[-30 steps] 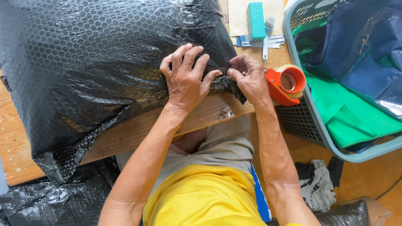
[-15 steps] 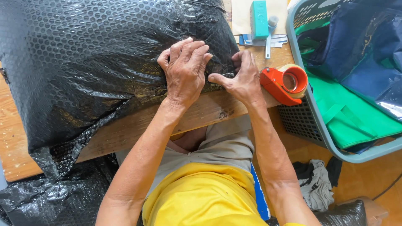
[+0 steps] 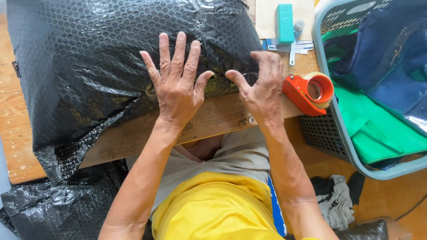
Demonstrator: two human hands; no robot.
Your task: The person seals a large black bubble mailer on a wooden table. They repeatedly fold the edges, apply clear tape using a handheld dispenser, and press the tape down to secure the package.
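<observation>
Glossy black bubble wrap (image 3: 111, 58) covers the big parcel, dimpled and shiny. Beneath it, the wooden table (image 3: 213, 118) looks matt and grainy. Right of the parcel sit a smooth orange plastic tape dispenser (image 3: 309, 93) and a perforated plastic basket (image 3: 331, 133) holding matt green cloth (image 3: 378, 129).

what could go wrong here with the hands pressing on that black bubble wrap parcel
The black bubble-wrap parcel overhangs the near edge of the wooden table, so a hard press from the left hand might tip or slide it off. The right hand sits close to the red tape dispenser, which lies at the table edge; a nudge could knock it off or catch the hand on its cutter.
</observation>
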